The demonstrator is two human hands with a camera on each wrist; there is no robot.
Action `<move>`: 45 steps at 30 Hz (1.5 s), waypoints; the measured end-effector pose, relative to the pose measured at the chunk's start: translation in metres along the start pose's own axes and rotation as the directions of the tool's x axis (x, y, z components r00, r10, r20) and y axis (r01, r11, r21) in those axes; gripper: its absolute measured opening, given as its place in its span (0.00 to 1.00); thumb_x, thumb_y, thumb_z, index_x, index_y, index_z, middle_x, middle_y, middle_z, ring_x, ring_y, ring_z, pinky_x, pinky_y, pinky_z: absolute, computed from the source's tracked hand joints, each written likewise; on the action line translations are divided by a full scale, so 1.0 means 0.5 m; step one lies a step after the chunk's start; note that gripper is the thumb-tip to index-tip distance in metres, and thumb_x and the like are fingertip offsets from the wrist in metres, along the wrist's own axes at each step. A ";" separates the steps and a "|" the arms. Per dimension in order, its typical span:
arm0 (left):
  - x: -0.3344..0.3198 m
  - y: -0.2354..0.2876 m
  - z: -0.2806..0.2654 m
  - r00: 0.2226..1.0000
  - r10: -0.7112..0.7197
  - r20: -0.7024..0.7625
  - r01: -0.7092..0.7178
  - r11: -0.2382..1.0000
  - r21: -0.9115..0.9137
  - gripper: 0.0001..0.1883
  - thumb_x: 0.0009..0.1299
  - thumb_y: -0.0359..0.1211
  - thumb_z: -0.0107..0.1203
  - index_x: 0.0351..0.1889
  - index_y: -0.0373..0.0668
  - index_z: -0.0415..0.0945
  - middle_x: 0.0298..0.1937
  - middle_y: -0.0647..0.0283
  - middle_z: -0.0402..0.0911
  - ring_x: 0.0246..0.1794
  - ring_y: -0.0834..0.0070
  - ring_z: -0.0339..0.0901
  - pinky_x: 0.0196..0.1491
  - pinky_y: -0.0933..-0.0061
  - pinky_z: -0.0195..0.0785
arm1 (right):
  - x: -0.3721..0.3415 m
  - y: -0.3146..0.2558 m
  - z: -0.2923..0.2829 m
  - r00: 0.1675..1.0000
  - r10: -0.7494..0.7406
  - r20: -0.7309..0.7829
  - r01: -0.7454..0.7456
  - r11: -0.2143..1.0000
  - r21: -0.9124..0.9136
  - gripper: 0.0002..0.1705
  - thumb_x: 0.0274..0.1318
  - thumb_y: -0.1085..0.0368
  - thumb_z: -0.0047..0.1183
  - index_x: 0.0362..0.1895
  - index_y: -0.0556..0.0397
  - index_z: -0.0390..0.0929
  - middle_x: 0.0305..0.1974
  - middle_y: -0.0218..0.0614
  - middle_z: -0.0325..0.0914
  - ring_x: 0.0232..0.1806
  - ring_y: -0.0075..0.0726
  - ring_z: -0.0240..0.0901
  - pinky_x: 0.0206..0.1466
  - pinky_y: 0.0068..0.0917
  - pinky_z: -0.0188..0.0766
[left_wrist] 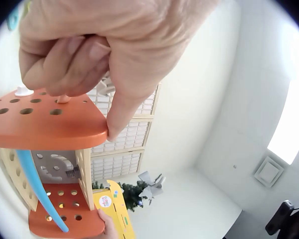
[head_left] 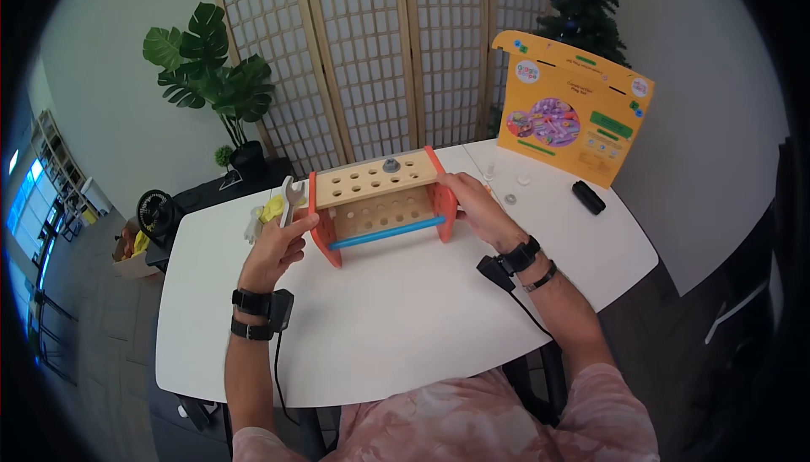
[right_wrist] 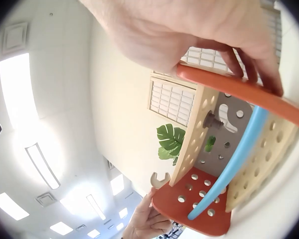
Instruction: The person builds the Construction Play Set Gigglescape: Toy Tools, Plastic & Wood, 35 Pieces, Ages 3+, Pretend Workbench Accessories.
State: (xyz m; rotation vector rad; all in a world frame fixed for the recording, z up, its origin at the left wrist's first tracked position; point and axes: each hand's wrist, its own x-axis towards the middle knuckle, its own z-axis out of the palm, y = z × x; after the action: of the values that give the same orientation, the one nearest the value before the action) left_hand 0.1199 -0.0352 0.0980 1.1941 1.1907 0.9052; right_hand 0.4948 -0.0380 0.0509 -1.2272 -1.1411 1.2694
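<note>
A wooden toy workbench with orange perforated end panels and a blue rod sits before me in the head view. A grey toy screw stands in a hole of its top board. My left hand holds a light grey toy wrench, its open end pointing up, with the handle partly hidden by the fingers. The left thumb presses the edge of the left end panel. My right hand grips the right end panel, thumb and fingers on either side of its upper edge.
Yellow and whitish toy pieces lie beyond my left hand on the white table. A yellow box stands at the back right, near a black case and small pale pieces. Cables hang from both wrists.
</note>
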 end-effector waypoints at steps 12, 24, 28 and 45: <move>-0.051 -0.014 -0.003 0.998 -0.005 0.066 0.006 1.000 -0.012 0.40 0.69 0.31 0.76 0.77 0.33 0.68 0.27 0.82 0.64 0.22 0.92 0.56 0.26 0.84 0.49 | -0.067 0.005 -0.029 0.983 -0.083 0.165 0.046 0.974 0.221 0.23 0.78 0.53 0.58 0.64 0.57 0.80 0.48 0.31 0.81 0.49 0.27 0.80 0.53 0.36 0.81; -0.016 -0.042 -0.004 0.992 0.109 0.061 -0.114 0.990 0.087 0.41 0.65 0.28 0.76 0.76 0.34 0.70 0.26 0.83 0.61 0.23 0.92 0.53 0.27 0.84 0.45 | -0.027 0.034 -0.049 0.964 -0.111 0.241 0.055 0.972 0.226 0.30 0.75 0.61 0.65 0.75 0.57 0.74 0.60 0.37 0.83 0.64 0.32 0.82 0.71 0.38 0.78; -0.002 -0.058 -0.016 0.993 0.087 0.073 -0.088 0.996 0.013 0.38 0.65 0.27 0.76 0.73 0.35 0.71 0.27 0.83 0.61 0.23 0.92 0.54 0.27 0.84 0.46 | -0.017 0.030 -0.058 0.960 -0.086 0.265 0.046 0.987 0.153 0.31 0.72 0.62 0.68 0.73 0.57 0.75 0.58 0.37 0.85 0.60 0.31 0.83 0.71 0.35 0.78; 0.020 -0.076 -0.003 1.000 -0.006 0.026 0.005 0.999 0.039 0.25 0.71 0.31 0.74 0.63 0.37 0.76 0.28 0.82 0.61 0.23 0.90 0.53 0.27 0.81 0.46 | 0.006 0.063 -0.054 0.981 -0.014 0.196 0.001 0.998 0.065 0.29 0.65 0.71 0.70 0.68 0.62 0.76 0.47 0.40 0.89 0.45 0.36 0.89 0.61 0.38 0.84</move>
State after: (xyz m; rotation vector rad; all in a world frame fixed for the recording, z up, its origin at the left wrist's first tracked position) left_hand 0.1176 -0.0320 0.0588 1.2298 1.1948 0.8628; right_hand 0.5202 -0.0369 0.0182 -1.0664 -1.2333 1.4352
